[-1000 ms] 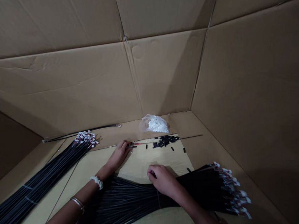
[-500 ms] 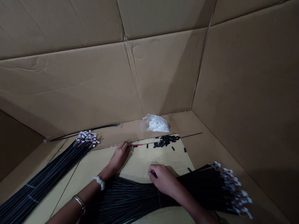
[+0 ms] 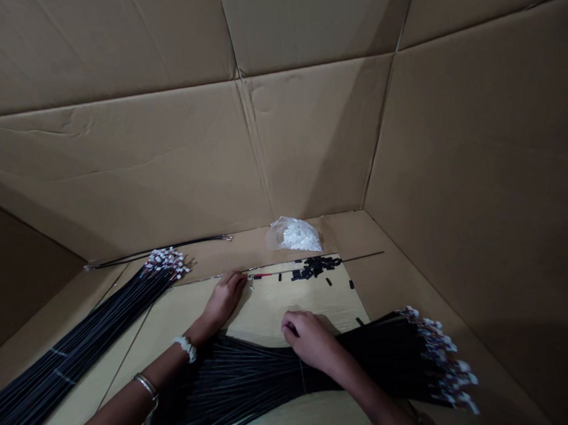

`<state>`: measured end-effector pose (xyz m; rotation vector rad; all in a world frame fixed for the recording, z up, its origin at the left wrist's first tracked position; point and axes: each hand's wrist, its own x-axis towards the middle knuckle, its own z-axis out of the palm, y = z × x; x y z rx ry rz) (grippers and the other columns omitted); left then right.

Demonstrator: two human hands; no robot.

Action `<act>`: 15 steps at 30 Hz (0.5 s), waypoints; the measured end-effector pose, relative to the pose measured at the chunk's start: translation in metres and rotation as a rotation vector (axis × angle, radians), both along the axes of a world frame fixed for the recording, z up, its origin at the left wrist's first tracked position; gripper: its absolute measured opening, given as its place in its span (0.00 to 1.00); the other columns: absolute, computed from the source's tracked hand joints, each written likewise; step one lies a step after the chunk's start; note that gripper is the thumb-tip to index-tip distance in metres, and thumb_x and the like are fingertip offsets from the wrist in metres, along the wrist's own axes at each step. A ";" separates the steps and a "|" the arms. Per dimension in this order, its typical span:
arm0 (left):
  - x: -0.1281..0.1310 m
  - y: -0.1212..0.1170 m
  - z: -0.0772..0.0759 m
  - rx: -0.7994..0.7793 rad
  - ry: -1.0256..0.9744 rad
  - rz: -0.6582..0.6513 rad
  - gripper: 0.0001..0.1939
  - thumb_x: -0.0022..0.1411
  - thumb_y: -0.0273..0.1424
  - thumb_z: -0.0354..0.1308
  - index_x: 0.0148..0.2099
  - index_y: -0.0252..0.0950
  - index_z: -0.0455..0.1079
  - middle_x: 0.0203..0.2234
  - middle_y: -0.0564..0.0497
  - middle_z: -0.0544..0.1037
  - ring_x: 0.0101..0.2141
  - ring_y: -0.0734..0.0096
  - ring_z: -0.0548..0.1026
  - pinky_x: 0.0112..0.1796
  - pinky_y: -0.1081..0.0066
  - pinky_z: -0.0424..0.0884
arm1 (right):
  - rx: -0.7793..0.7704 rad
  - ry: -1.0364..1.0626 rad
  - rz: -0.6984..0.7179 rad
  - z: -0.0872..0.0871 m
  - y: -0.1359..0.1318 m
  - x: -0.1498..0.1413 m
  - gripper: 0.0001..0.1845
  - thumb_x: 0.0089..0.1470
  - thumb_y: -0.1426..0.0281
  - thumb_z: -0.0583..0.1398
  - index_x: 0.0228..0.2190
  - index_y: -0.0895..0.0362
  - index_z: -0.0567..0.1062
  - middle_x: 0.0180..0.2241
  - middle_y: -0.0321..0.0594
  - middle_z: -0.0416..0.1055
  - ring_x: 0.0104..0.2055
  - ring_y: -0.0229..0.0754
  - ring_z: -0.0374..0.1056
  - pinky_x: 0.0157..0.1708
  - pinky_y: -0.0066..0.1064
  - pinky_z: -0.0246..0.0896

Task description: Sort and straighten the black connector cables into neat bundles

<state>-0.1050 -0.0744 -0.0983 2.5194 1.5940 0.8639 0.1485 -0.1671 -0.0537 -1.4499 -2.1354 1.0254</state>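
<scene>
My left hand (image 3: 226,299) is closed in a pinch at the far edge of the pale board, its fingertips just left of a thin red-ended piece (image 3: 263,275). Whatever lies between those fingers is too small to make out. My right hand (image 3: 308,339) is curled closed over the middle of a thick bundle of black cables (image 3: 255,374), which a thin tie gathers at its waist. Its fingertips are partly hidden, and no held thing shows. White connectors (image 3: 450,362) crowd the bundle's right end. Small black sleeves (image 3: 316,266) lie heaped beyond my hands.
A second black cable bundle (image 3: 80,340) with white connectors lies at left. A clear bag of small white parts (image 3: 299,235) rests near the back cardboard wall (image 3: 165,155). Several loose cables (image 3: 161,249) lie along that wall. Another cardboard wall (image 3: 492,161) stands at right.
My left hand has drawn back slightly to the left, away from the red-ended piece. My right hand and the cable bundle look the same.
</scene>
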 end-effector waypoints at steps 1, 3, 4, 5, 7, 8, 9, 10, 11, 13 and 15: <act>0.000 -0.001 0.000 -0.002 0.030 -0.013 0.11 0.66 0.32 0.47 0.41 0.38 0.71 0.37 0.44 0.78 0.40 0.61 0.76 0.43 0.62 0.73 | 0.002 0.000 0.000 -0.001 0.000 0.000 0.11 0.55 0.78 0.54 0.30 0.57 0.75 0.34 0.40 0.77 0.36 0.39 0.70 0.35 0.25 0.56; 0.000 -0.003 0.002 -0.004 0.082 -0.038 0.11 0.66 0.31 0.47 0.42 0.38 0.71 0.38 0.44 0.78 0.40 0.61 0.75 0.43 0.61 0.73 | 0.004 0.003 0.000 -0.002 0.000 0.000 0.11 0.56 0.78 0.54 0.30 0.57 0.75 0.34 0.40 0.77 0.36 0.39 0.70 0.35 0.25 0.56; 0.000 -0.004 0.003 -0.004 0.101 -0.047 0.11 0.66 0.31 0.47 0.42 0.38 0.70 0.38 0.44 0.78 0.40 0.60 0.75 0.43 0.61 0.73 | 0.002 0.005 0.000 -0.002 0.001 0.000 0.11 0.56 0.78 0.54 0.30 0.57 0.75 0.33 0.41 0.77 0.35 0.39 0.70 0.34 0.25 0.56; 0.000 -0.004 0.004 -0.005 0.114 -0.053 0.11 0.66 0.31 0.47 0.42 0.37 0.70 0.38 0.44 0.78 0.40 0.60 0.75 0.43 0.61 0.73 | 0.001 0.008 0.002 -0.002 0.001 0.000 0.11 0.56 0.78 0.54 0.30 0.57 0.75 0.33 0.41 0.77 0.35 0.39 0.70 0.34 0.25 0.56; -0.001 -0.004 0.006 -0.006 0.125 -0.063 0.11 0.66 0.31 0.46 0.42 0.37 0.70 0.37 0.44 0.78 0.39 0.60 0.75 0.41 0.61 0.73 | -0.001 0.010 0.005 -0.002 0.001 0.000 0.11 0.56 0.79 0.54 0.30 0.58 0.75 0.33 0.41 0.77 0.35 0.39 0.70 0.34 0.25 0.56; -0.001 -0.004 0.007 -0.010 0.122 -0.069 0.11 0.66 0.30 0.46 0.42 0.37 0.70 0.37 0.44 0.78 0.39 0.60 0.75 0.41 0.61 0.73 | -0.003 0.006 0.003 -0.001 0.000 0.000 0.11 0.56 0.79 0.54 0.30 0.58 0.75 0.33 0.41 0.77 0.35 0.39 0.70 0.34 0.25 0.56; -0.002 -0.004 0.007 -0.016 0.115 -0.077 0.11 0.66 0.30 0.46 0.43 0.37 0.70 0.37 0.44 0.78 0.39 0.60 0.76 0.41 0.61 0.73 | -0.006 -0.001 -0.002 0.000 0.000 0.000 0.10 0.56 0.79 0.54 0.30 0.57 0.75 0.33 0.41 0.77 0.35 0.39 0.70 0.34 0.25 0.56; -0.002 -0.003 0.008 -0.022 0.102 -0.083 0.11 0.66 0.29 0.46 0.43 0.37 0.70 0.37 0.44 0.78 0.39 0.61 0.76 0.41 0.62 0.73 | -0.008 -0.006 -0.007 0.001 0.000 0.000 0.10 0.56 0.78 0.55 0.30 0.57 0.75 0.33 0.41 0.78 0.35 0.39 0.71 0.33 0.25 0.55; -0.002 -0.003 0.008 -0.028 0.086 -0.085 0.11 0.66 0.29 0.46 0.42 0.38 0.70 0.37 0.45 0.78 0.38 0.62 0.76 0.41 0.63 0.73 | -0.011 -0.008 -0.012 0.001 0.000 0.001 0.10 0.56 0.78 0.55 0.30 0.57 0.75 0.33 0.40 0.78 0.35 0.39 0.71 0.33 0.25 0.55; 0.000 -0.002 0.009 -0.038 0.046 -0.069 0.11 0.64 0.29 0.47 0.41 0.38 0.71 0.37 0.45 0.79 0.38 0.62 0.76 0.41 0.63 0.73 | -0.013 -0.008 -0.014 0.002 0.000 0.001 0.10 0.56 0.78 0.55 0.30 0.57 0.75 0.33 0.39 0.78 0.35 0.38 0.71 0.33 0.25 0.55; 0.001 0.000 0.009 -0.061 -0.016 -0.025 0.11 0.63 0.30 0.48 0.39 0.38 0.72 0.35 0.45 0.79 0.37 0.62 0.76 0.40 0.63 0.73 | -0.009 -0.005 -0.008 0.002 0.000 0.001 0.11 0.56 0.78 0.54 0.30 0.56 0.75 0.33 0.39 0.77 0.35 0.38 0.71 0.34 0.25 0.55</act>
